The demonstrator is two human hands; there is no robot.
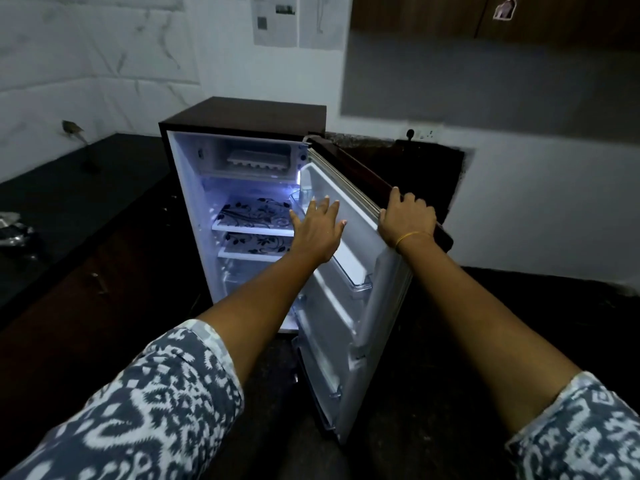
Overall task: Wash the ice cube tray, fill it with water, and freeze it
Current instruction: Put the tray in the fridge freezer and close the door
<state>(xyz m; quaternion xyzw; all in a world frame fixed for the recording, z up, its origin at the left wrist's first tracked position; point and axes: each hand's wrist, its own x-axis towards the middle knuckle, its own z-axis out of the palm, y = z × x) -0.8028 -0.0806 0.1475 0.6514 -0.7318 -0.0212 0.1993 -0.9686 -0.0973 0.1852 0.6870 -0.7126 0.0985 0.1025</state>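
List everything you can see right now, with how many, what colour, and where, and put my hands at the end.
fridge: one, dark brown, centre, lit inside
fridge door: one, white inner side, swung open to the right
ice cube tray: one, white, top freezer compartment
shelves: two, white with dark floral pattern, below the freezer
counter: one, black, left
wall socket: one, white, behind the door
papers: several, white, on the wall
left hand: open, fingers spread, before the door's inner side
right hand: gripping the door's top edge
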